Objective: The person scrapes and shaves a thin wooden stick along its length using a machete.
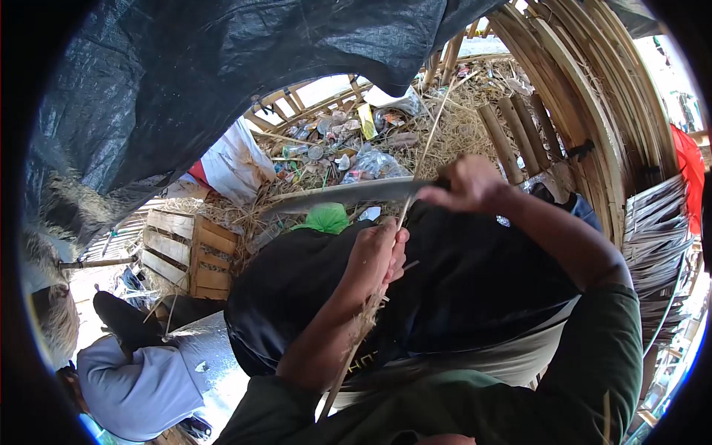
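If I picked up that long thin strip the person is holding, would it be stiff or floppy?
Probably springy rather than floppy: the thin strip runs nearly straight well beyond the left hand. Being so slender, it is likely light for its length. The frayed fibres near the forearm suggest it might snag or splinter there.

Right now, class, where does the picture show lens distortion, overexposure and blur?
Head view: the tall slats appear bowed, likely wide-angle distortion, within a rounded, dark-edged image; same head view: daylight burns white near the right edge; there too, the right hand and knife look slightly blurred, the left hand crisper.
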The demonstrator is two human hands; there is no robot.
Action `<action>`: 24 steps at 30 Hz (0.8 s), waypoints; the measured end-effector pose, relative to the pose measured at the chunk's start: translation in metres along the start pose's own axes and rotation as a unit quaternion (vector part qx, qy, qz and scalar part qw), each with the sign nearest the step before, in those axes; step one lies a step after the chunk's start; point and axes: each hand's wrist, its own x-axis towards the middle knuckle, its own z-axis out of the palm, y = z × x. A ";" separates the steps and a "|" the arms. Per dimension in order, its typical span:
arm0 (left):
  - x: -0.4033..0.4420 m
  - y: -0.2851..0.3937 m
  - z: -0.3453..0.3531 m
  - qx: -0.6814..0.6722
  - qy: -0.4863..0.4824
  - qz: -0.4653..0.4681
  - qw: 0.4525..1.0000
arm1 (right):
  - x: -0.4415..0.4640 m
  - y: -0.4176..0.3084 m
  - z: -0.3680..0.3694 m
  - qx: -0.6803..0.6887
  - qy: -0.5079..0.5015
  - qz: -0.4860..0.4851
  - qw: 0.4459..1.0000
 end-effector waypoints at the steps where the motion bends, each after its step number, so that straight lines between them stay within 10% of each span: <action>1: -0.001 0.001 0.002 0.003 -0.006 0.008 1.000 | 0.004 0.013 -0.001 0.023 -0.059 0.112 0.992; 9: -0.011 0.003 0.006 -0.013 0.000 -0.012 1.000 | -0.001 -0.006 -0.003 0.023 -0.062 0.005 0.998; 12: -0.020 0.008 0.011 -0.017 0.000 -0.012 1.000 | 0.014 0.023 -0.012 0.043 -0.149 0.214 0.964; 21: -0.025 0.011 0.012 -0.001 -0.008 -0.009 1.000 | 0.009 0.028 -0.010 -0.002 -0.135 0.129 0.982; 24: -0.027 0.013 0.012 0.037 -0.006 0.013 0.999 | -0.006 0.048 0.011 -0.255 0.253 -0.135 0.923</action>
